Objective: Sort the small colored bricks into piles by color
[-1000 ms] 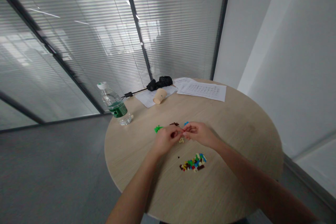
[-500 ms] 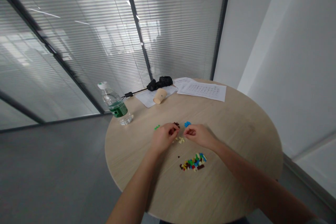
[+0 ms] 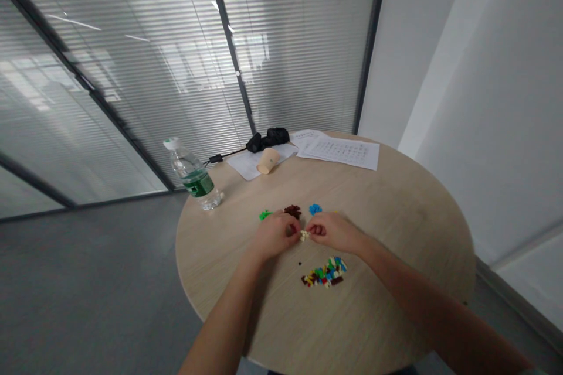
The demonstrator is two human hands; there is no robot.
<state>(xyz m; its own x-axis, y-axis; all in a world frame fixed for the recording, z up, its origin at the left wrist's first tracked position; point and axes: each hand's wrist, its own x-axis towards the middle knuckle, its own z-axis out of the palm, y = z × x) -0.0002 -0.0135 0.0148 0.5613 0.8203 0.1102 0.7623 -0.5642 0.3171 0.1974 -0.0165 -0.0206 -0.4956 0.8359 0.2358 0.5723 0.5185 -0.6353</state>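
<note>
My left hand [image 3: 278, 234] and my right hand [image 3: 329, 229] face each other low over the table, fingers curled in. Between their fingertips lies a small heap of cream toy bricks [image 3: 304, 235], and both hands are close against its sides. Whether either pinch holds a brick is too small to make out. Just beyond the hands sit a dark brown brick heap [image 3: 292, 211], a blue brick heap [image 3: 315, 209] and a green brick heap [image 3: 265, 214], the green one partly behind my left hand. Nearer me spreads a mixed pile of coloured bricks [image 3: 324, 273].
A plastic water bottle [image 3: 197, 181] stands at the round table's [image 3: 396, 199] left edge. Toward the back are a paper cup [image 3: 268, 160] on its side, a black bundle with a cord [image 3: 268, 139] and printed sheets [image 3: 343, 151]. One dark brick [image 3: 299, 263] lies alone.
Both hands have come slightly down toward me and closed in on the cream bricks, which are now in a tighter heap. More of the brown and green heaps shows.
</note>
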